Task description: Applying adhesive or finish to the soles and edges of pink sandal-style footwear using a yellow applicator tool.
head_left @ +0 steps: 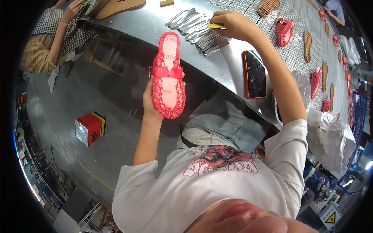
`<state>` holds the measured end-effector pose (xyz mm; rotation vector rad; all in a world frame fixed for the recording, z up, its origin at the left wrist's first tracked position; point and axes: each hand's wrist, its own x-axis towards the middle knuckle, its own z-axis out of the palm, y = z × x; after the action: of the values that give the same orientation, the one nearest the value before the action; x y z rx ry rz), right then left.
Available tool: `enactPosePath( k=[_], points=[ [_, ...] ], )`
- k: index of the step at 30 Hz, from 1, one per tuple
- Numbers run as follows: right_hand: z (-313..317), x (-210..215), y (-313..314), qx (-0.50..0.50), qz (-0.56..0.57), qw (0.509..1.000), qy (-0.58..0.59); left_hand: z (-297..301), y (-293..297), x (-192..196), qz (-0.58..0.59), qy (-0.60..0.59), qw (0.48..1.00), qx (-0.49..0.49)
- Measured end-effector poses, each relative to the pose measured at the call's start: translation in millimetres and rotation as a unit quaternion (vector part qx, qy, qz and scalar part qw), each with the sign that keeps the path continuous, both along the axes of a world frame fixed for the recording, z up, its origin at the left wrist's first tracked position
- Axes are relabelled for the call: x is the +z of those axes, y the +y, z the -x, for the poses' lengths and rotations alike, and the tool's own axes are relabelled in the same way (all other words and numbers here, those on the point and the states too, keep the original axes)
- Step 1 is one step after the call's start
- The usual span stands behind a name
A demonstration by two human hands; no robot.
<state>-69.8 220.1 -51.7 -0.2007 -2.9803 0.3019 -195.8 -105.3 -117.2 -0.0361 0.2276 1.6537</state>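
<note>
red woven sandal held up over a metal work surface

in the centre of the frame, the left hand point(149, 101) holds a red sandal point(168, 75) upright, toe end toward the top, its pale insole facing the camera. the fingers wrap behind the heel end and the thumb presses on the right edge, so the hand is closed around the lower part of the sandal. the sandal looks light; its lattice straps seem soft and bendable, while the sole probably keeps its shape, so the heel or the sole's sides are likely the firmest places to grip.

toward the upper centre, the right hand point(231, 24) rests on the curved metal surface point(229, 66), fingers pinched shut on a small yellow tool point(215, 26), just beside a fanned row of silvery strips point(198, 31). a phone with an orange case point(255, 73) lies right of centre. more red sandals point(284, 31) and tan soles point(307, 46) sit along the upper right.
</note>
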Motion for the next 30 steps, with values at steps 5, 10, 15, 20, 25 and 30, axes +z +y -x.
enactPosePath(
  k=[5,10,15,20,25,30],
  points=[
    [-34,47,-48,-0.091,0.218,0.964,0.118,-20,18,20,-0.017,0.034,0.997,0.068],
    [-66,66,-129,-0.129,0.236,0.917,0.295,-47,34,32,-0.002,0.072,0.994,0.082],
    [-89,56,-153,-0.107,0.095,0.901,0.409,-83,49,54,-0.008,0.172,0.984,0.054],
    [-114,58,-178,-0.142,0.146,0.916,0.345,-111,44,46,0.008,0.174,0.982,0.076],
    [-144,61,-189,-0.18,0.174,0.911,0.327,-131,45,54,-0.011,0.195,0.979,0.055],
    [-163,60,-194,-0.202,0.175,0.903,0.337,-137,45,54,-0.029,0.214,0.976,0.019]
  ],
)
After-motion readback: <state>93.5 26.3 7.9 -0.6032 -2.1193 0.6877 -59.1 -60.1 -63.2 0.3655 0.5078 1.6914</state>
